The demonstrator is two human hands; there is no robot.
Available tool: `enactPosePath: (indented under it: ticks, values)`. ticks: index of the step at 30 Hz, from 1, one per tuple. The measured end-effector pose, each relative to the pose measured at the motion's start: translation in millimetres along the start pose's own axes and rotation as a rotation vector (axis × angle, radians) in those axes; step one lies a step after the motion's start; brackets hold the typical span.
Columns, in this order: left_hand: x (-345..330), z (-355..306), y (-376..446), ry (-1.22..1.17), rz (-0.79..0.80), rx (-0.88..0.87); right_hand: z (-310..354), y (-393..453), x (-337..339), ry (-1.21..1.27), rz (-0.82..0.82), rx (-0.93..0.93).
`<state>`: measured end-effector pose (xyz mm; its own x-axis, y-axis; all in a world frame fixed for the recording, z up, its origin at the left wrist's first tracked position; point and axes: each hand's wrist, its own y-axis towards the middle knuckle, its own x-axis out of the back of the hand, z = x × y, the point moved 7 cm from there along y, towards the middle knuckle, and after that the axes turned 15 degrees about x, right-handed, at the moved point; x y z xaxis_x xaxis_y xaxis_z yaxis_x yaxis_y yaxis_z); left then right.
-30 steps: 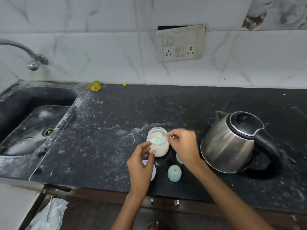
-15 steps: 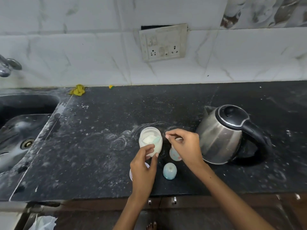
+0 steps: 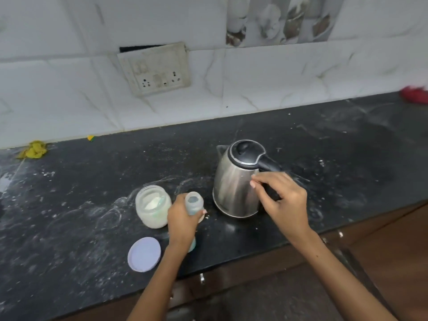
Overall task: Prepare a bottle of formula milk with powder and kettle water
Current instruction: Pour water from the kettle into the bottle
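Moved since half a second ago: right hand [image 3: 283,202] off the powder jar [image 3: 152,206] and over to the kettle [image 3: 238,181]; left hand [image 3: 183,221] off the jar and onto the baby bottle [image 3: 194,202]. Left hand now wrapped around the bottle, fingers curled about its body, open mouth facing up above the thumb. Bottle held upright between jar and kettle, close beside the jar, apart from the kettle. Right hand at the kettle's black handle, fingers bent, thumb and forefinger near the steel side; cannot tell whether actually gripping the handle. Kettle standing on the black counter [image 3: 92,205], lid closed, spout pointing away to the left. Jar open, white powder and a pale scoop [image 3: 159,201] inside. Jar's lilac lid [image 3: 144,254] flat on the counter near the front edge, left of the forearm. Pale teal cap [image 3: 192,244] mostly hidden behind the left wrist.
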<state>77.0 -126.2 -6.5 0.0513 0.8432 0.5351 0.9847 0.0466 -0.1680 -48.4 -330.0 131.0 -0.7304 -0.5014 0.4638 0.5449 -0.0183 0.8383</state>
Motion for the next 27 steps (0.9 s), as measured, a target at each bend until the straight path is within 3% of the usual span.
enactPosePath:
  ticks: [3, 5, 8, 10, 14, 18, 27]
  values:
    - [3, -1, 3, -0.047, -0.04, -0.002, -26, 5, 13, -0.158, 0.059, 0.025]
    - [8, -6, 2, -0.081, -0.078, -0.002, -52, 4, 11, -0.168, 0.174, -0.081]
    - [10, -16, 0, -0.109, -0.097, -0.021, -80, -1, -2, 0.004, 0.307, -0.289]
    - [8, -23, 0, -0.14, -0.078, -0.037, -85, -2, -11, 0.15, 0.3, -0.331]
    - [7, -29, 2, -0.174, -0.057, -0.05, -90, -2, -18, 0.355, 0.176, -0.326]
    - [4, -30, 8, -0.192, -0.055, -0.033, -99, 14, -9, 0.394, 0.119, -0.279]
    - [-9, -38, 23, -0.115, 0.06, -0.053, -92, 77, 0, 0.364, 0.316, -0.084]
